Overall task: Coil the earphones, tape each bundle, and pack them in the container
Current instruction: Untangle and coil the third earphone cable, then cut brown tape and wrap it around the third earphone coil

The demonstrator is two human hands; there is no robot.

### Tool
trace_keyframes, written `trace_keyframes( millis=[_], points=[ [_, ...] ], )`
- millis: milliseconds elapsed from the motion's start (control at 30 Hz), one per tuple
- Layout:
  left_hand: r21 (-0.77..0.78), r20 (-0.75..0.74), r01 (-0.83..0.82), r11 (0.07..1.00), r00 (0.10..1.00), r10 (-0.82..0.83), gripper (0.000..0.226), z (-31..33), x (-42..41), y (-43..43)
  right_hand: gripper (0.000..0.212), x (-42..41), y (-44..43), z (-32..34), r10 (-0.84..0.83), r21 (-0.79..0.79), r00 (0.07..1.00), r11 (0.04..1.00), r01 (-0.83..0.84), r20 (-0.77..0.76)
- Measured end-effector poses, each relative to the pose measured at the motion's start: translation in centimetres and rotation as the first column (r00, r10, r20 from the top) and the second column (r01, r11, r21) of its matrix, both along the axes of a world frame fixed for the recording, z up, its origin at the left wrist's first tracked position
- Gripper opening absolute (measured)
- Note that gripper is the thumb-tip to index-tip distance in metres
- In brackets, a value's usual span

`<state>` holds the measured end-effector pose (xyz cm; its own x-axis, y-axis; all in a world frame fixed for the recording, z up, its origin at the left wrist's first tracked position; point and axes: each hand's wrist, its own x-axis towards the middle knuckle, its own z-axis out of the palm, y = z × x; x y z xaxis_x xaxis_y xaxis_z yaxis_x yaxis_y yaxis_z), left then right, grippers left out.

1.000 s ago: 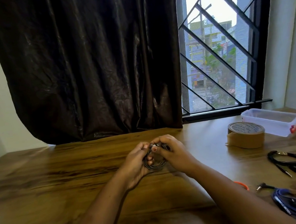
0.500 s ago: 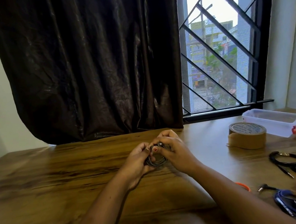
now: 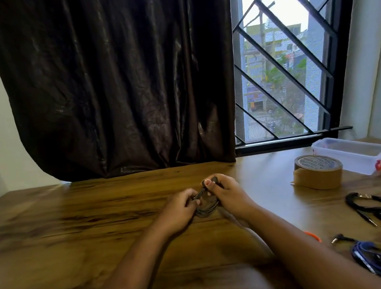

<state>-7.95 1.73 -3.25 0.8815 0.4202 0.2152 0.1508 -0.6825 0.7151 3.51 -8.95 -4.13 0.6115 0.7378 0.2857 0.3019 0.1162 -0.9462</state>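
Both hands on it: left hand (image 3: pixel 180 212) and right hand (image 3: pixel 230 195) pinch the coiled grey earphones (image 3: pixel 206 207) mid-table (image 3: pixel 76 227). Brown tape roll (image 3: pixel 317 172) has print on its core, too blurry for me to read. Container (image 3: pixel 352 154) sits behind it.

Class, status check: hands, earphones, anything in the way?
Left hand and right hand both gripping the grey earphone coil. Untaped. Tape roll and container waiting right. Nothing blocking.
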Motion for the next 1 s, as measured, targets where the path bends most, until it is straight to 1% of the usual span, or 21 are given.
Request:
trace_keyframes(
  millis=[67,167,233,333,367,400,500,600,733,833,1000],
  points=[
    [0.098,-0.019,-0.058,0.994,0.998,0.06,0.016,-0.4,0.3,0.2,0.013,0.2,0.1,-0.1,-0.036,-0.086,0.995,0.995,0.044,0.089],
    [0.208,-0.039,-0.102,0.973,0.993,0.113,0.021,-0.9,0.5,0.1,0.012,0.5,0.0,-0.2,-0.074,-0.149,0.977,0.983,0.104,0.199],
    [0.297,-0.016,-0.152,0.943,0.986,0.164,0.023,-1.1,0.6,0.0,0.009,0.8,-0.1,-0.5,-0.09,-0.191,0.959,0.971,0.145,0.269],
    [0.315,0.032,-0.222,0.923,0.974,0.224,0.024,-1.4,0.8,-0.3,0.006,1.3,-0.1,-1.3,-0.104,-0.305,0.888,0.916,0.261,0.448],
    [0.327,0.035,-0.234,0.916,0.971,0.236,0.025,-1.5,0.8,-0.3,0.005,1.3,-0.1,-1.4,-0.093,-0.344,0.862,0.891,0.295,0.498],
    [0.344,0.032,-0.239,0.908,0.97,0.243,0.026,-1.6,0.9,-0.3,0.008,1.2,-0.1,-1.3,-0.082,-0.374,0.847,0.872,0.317,0.525],
    [0.377,0.037,-0.245,0.893,0.967,0.25,0.026,-1.9,1.0,-0.3,0.022,1.0,0.0,-1.0,-0.02,-0.416,0.833,0.86,0.296,0.553],
    [0.384,0.067,-0.259,0.886,0.965,0.252,0.026,-2.0,1.2,-0.2,0.027,1.0,0.2,-1.0,0.024,-0.415,0.833,0.875,0.25,0.552],
    [0.32,0.103,-0.261,0.911,0.965,0.24,0.023,-2.1,1.3,-0.1,0.026,1.3,0.3,-1.2,-0.008,-0.349,0.869,0.914,0.207,0.495],
    [0.29,0.135,-0.26,0.921,0.964,0.229,0.02,-2.0,1.3,-0.1,0.025,1.4,0.2,-1.3,-0.032,-0.302,0.876,0.932,0.2,0.481],
    [0.305,0.259,-0.309,0.901,0.937,0.234,0.016,-1.7,1.4,-0.3,0.03,1.6,0.2,-1.3,-0.064,-0.257,0.876,0.943,0.21,0.479]
  ],
)
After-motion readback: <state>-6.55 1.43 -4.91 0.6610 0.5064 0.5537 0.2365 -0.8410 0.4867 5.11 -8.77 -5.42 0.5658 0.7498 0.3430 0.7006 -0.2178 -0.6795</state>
